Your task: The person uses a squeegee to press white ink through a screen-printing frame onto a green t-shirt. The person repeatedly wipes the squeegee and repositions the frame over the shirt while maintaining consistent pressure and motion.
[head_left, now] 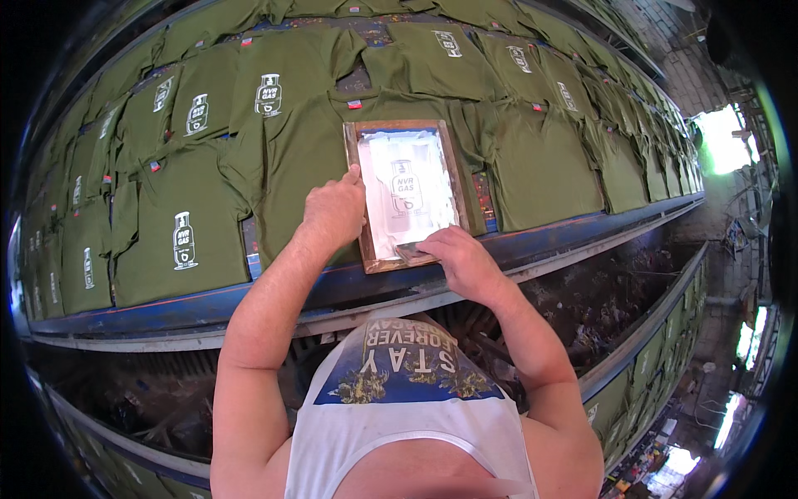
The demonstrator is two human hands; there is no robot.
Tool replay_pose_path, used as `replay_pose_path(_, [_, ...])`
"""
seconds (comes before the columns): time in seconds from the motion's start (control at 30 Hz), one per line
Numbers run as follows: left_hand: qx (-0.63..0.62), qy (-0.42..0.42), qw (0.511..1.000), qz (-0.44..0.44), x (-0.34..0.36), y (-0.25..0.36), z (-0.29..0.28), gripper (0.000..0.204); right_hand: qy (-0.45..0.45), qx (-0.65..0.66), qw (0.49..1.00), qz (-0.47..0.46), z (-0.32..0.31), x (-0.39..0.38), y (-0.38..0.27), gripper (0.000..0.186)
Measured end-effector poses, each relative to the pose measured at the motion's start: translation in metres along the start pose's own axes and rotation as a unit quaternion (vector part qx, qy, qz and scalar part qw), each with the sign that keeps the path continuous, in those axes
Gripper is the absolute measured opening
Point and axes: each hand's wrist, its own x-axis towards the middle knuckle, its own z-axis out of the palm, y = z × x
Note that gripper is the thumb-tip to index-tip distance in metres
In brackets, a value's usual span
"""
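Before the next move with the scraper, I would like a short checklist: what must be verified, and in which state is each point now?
1. Wooden frame lying on the green shirt: ok.
2. Left hand holding the frame's left side: ok.
3. Scraper held in the right hand, at the frame's near end: ok.
4. White ink present on the screen: ok.
5. Cloth lying smooth under the frame: cannot tell, it is covered.
6. Print transferred to this shirt: cannot tell, the screen hides it.
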Motion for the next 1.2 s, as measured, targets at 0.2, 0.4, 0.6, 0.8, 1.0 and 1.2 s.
replay_pose_path(0.2, [-0.013, 0.020, 1.000, 0.006, -0.003, -0.010, 0.006, 0.084, 0.128, -0.022, 0.991, -0.039, 0.038, -0.003, -0.008, 0.047])
replay_pose_path(0.4, [-0.001, 0.009, 1.000, 0.002, -0.001, -0.009, 0.005, 0.084, 0.168, -0.030, 0.984, -0.061, 0.048, 0.021, 0.010, 0.047])
replay_pose_path(0.6, [-0.030, 0.027, 0.999, -0.022, -0.004, -0.002, 0.005, 0.084, 0.179, -0.046, 0.978, -0.097, 0.032, 0.091, 0.057, 0.041])
replay_pose_path(0.8, [-0.023, 0.012, 0.999, -0.044, -0.003, 0.005, 0.000, 0.083, 0.178, -0.044, 0.978, -0.104, 0.016, 0.142, 0.085, 0.045])
replay_pose_path(1.0, [-0.005, 0.040, 0.998, -0.039, -0.004, 0.007, 0.004, 0.075, 0.116, -0.047, 0.984, -0.129, 0.000, 0.118, 0.068, 0.043])
replay_pose_path(1.2, [-0.015, 0.063, 0.996, -0.054, -0.004, 0.011, 0.009, 0.071, 0.119, -0.031, 0.982, -0.145, -0.028, 0.156, 0.089, 0.040])
